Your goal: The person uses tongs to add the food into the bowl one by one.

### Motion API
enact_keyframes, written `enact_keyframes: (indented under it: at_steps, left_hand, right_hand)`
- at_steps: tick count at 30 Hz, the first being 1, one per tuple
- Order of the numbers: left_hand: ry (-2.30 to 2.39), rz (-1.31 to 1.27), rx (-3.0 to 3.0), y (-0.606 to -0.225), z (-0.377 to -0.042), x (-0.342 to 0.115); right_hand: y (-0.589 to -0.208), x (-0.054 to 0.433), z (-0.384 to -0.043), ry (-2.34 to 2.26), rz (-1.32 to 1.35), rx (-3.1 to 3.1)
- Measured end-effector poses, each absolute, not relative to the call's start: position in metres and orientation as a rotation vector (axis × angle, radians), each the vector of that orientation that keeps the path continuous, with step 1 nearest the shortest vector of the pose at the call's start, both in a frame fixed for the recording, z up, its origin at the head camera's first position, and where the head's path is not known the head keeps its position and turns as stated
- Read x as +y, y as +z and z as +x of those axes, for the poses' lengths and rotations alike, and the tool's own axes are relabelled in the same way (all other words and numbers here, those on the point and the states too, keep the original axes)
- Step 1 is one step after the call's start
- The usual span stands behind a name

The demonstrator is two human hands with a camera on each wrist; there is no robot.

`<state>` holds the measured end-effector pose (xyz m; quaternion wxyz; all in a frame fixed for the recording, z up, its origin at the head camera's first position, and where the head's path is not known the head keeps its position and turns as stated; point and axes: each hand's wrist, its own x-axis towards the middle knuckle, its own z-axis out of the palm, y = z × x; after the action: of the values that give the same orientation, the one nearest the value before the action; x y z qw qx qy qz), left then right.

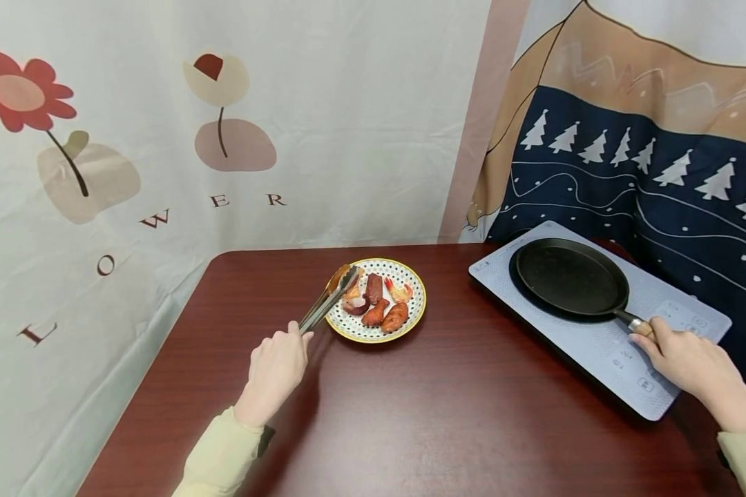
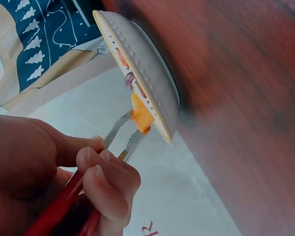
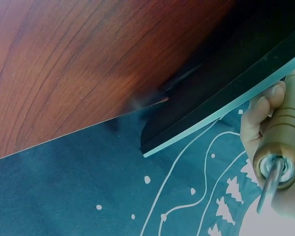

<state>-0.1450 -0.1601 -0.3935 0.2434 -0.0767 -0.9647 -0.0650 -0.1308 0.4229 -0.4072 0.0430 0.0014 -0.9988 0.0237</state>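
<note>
Here, my left hand (image 1: 278, 364) is gripping metal tongs (image 1: 331, 301), whose tips are touching an orange food piece (image 2: 141, 117) on the dotted plate (image 1: 414, 314); my right is clasping the wooden handle (image 3: 285, 130) of the pan (image 1: 572, 276), which is resting on the cooker (image 1: 603, 348).

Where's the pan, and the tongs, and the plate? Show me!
Pan (image 1: 570, 277): head view, on the middle of its flat black inside.
Tongs (image 1: 327, 305): head view, on a metal arm.
Plate (image 1: 365, 334): head view, on its dotted border, nearest the person.
</note>
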Motion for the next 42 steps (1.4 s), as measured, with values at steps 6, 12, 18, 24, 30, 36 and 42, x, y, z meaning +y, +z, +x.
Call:
enact_keyframes:
  at_steps: [6, 12, 18, 24, 30, 36, 42]
  left_hand:
    - [-0.162, -0.21, -2.598, -0.393, -0.147, -0.159]
    - [-0.187, -0.204, -2.624, -0.392, -0.148, -0.159]
    - [-0.206, -0.214, -2.645, -0.387, -0.151, -0.153]
    - [-0.26, -0.21, -2.734, -0.38, -0.158, -0.141]
    - [-0.304, -0.216, -2.818, -0.371, -0.166, -0.123]
    - [-0.322, -0.278, -2.812, -0.363, -0.173, -0.101]
    - [-0.335, -0.353, -2.811, -0.356, -0.178, -0.077]
  right_hand:
    - [-0.406, 0.423, -0.131, 0.066, 0.002, -3.061]
    - [-0.407, 0.423, -0.131, 0.07, -0.003, -3.07]
    - [-0.408, 0.422, -0.131, 0.065, 0.008, -3.049]
    - [-0.408, 0.421, -0.13, 0.062, 0.005, -3.048]
    - [-0.407, 0.421, -0.131, 0.065, -0.003, -3.06]
    - [-0.407, 0.422, -0.13, 0.066, -0.008, -3.069]
    - [-0.406, 0.422, -0.13, 0.074, -0.009, -3.073]
